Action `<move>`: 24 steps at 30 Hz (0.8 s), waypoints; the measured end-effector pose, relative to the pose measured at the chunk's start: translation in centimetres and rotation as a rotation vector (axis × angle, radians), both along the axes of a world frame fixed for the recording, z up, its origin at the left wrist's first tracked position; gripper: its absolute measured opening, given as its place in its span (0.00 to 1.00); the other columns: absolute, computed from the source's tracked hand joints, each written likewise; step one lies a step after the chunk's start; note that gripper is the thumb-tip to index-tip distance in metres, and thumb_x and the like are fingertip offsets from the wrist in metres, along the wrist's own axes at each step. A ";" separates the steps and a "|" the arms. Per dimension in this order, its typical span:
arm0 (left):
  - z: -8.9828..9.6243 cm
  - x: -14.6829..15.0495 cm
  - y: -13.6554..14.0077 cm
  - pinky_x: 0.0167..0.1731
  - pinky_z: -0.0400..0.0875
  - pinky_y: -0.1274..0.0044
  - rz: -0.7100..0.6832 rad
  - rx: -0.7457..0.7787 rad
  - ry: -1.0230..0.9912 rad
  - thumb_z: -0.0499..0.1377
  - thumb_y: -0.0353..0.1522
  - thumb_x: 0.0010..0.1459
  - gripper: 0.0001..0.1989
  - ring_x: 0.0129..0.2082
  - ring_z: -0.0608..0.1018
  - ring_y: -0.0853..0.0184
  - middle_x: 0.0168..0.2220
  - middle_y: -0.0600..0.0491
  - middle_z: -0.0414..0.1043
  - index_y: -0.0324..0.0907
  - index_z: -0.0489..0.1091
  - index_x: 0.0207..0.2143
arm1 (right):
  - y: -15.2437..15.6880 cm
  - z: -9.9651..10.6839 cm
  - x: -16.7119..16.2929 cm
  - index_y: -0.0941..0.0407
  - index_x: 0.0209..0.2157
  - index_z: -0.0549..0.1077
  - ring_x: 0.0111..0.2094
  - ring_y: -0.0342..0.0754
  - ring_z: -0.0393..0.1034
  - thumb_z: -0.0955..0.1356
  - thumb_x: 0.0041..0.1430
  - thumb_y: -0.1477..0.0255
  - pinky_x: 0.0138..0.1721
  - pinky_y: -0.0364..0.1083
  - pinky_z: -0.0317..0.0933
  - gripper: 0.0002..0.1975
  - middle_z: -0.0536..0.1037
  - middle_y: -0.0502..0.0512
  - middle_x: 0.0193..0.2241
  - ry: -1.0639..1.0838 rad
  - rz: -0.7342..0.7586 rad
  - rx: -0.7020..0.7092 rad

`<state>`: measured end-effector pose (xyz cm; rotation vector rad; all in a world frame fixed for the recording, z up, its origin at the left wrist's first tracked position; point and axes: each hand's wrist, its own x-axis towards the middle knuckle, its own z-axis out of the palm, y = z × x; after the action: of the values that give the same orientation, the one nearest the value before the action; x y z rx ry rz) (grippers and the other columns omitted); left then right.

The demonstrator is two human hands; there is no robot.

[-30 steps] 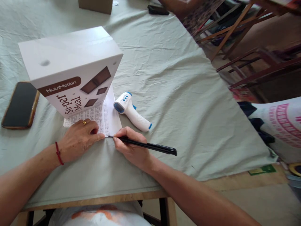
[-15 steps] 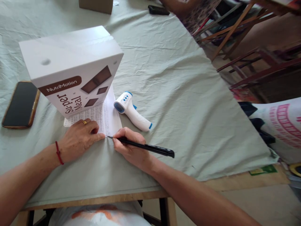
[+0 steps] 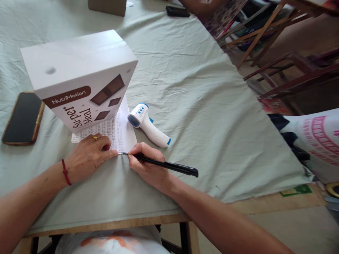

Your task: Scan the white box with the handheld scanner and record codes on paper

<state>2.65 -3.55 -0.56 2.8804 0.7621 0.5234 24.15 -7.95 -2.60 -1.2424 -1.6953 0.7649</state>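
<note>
My right hand [image 3: 148, 165] is closed around a black pen [image 3: 169, 166], its tip at the bottom edge of a paper sheet [image 3: 130, 135]. Dense rows of handwriting fill much of that sheet. My left hand [image 3: 91, 155] lies on the sheet's lower left part, holding nothing, with a finger stretched towards the pen tip. A white box [image 3: 82, 76] marked NutriMotion stands on the sheet's far part and hides it. Just beyond my right hand, a white and blue infrared thermometer [image 3: 150, 128] lies on its side.
A phone [image 3: 22, 116] in a brown-edged case lies left of the box. Pale green cloth [image 3: 198, 116] covers the table. At the far side are a cardboard box [image 3: 107, 6], a dark object [image 3: 178, 11] and part of another person [image 3: 209, 10]. A printed white sack [image 3: 317, 137] stands at right.
The pen tip has shifted slightly to the right along the sheet's bottom edge, with my right hand. My left hand stays in place on the sheet.
</note>
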 end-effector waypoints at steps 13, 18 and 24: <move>-0.2 -0.1 0.0 0.30 0.62 0.76 -0.002 0.008 -0.008 0.46 0.27 0.68 0.17 0.30 0.66 0.67 0.33 0.50 0.67 0.44 0.74 0.43 | 0.0 0.0 0.0 0.54 0.24 0.67 0.20 0.39 0.62 0.66 0.54 0.75 0.22 0.40 0.58 0.06 0.70 0.45 0.19 0.032 -0.008 -0.012; -0.2 -0.1 0.1 0.31 0.64 0.76 0.002 0.003 0.014 0.46 0.27 0.68 0.17 0.31 0.66 0.68 0.33 0.50 0.67 0.44 0.74 0.44 | 0.0 0.0 0.1 0.54 0.24 0.67 0.21 0.39 0.62 0.66 0.54 0.75 0.23 0.40 0.59 0.06 0.71 0.45 0.20 0.009 0.000 -0.019; -0.1 -0.1 0.0 0.31 0.63 0.75 -0.005 -0.011 0.009 0.45 0.28 0.69 0.18 0.31 0.67 0.67 0.34 0.50 0.67 0.44 0.74 0.44 | 0.0 0.0 0.1 0.55 0.24 0.67 0.20 0.38 0.61 0.66 0.54 0.76 0.22 0.39 0.57 0.06 0.70 0.44 0.19 0.020 0.008 -0.022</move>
<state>2.51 -3.54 -0.66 2.8765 0.7562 0.5042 24.26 -7.94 -2.62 -1.2399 -1.6809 0.7994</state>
